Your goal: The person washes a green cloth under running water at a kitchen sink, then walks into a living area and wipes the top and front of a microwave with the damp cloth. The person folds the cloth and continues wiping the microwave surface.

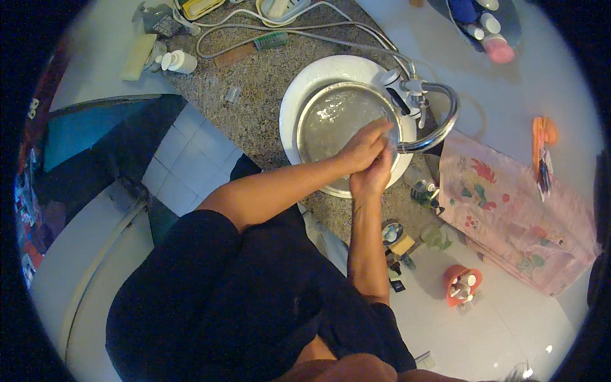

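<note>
My left hand (365, 147) and my right hand (374, 175) meet beneath the outlet of a curved chrome faucet (448, 124). Water seems to run over the fingertips. Under them, a round metal basin (324, 124) holding rippling water sits inside a white round sink (291, 107). The hands are over the basin's faucet side, touching each other. The fingers overlap and blur near the outlet, so whether anything lies between the palms cannot be told.
Around the sink runs a speckled stone counter (258, 100) with a comb (236, 55), a white bottle (181, 62) and looped hoses (305, 29). A pink patterned towel (506, 200) hangs right. Soap (402, 244) and an orange wall holder (460, 285) are nearer my right arm.
</note>
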### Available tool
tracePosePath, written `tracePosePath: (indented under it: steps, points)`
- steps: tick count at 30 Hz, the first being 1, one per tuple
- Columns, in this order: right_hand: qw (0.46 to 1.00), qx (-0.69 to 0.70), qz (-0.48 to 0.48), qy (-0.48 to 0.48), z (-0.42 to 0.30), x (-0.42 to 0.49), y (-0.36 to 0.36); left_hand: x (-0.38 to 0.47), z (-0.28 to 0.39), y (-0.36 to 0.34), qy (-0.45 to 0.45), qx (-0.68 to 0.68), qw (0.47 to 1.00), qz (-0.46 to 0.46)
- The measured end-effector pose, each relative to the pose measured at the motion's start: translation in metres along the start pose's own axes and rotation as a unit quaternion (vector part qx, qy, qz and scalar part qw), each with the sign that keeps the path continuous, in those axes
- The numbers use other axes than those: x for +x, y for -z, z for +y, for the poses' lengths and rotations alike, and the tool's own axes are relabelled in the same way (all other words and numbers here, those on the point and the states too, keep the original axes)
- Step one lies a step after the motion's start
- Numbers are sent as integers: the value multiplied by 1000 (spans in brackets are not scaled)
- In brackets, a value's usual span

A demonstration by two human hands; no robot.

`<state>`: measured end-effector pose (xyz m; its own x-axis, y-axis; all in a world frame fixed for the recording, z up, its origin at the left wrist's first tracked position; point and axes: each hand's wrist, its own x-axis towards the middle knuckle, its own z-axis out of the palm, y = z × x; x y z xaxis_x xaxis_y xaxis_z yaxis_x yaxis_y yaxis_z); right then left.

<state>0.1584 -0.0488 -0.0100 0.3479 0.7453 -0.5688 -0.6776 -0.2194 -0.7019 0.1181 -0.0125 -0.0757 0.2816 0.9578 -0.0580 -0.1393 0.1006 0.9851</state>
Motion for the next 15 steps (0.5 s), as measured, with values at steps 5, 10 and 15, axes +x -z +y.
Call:
tracePosePath:
  steps: [5,10,15]
  points:
    - [994,-100,-29,46,6,49,52,-37,31,-11,7,91,994,-60]
    - [997,-38,-53,-42,12,-6,2,-10,0,1,54,91,991,-78]
    - [999,-9,-23,29,7,48,47,-38,45,-8,-78,129,987,-59]
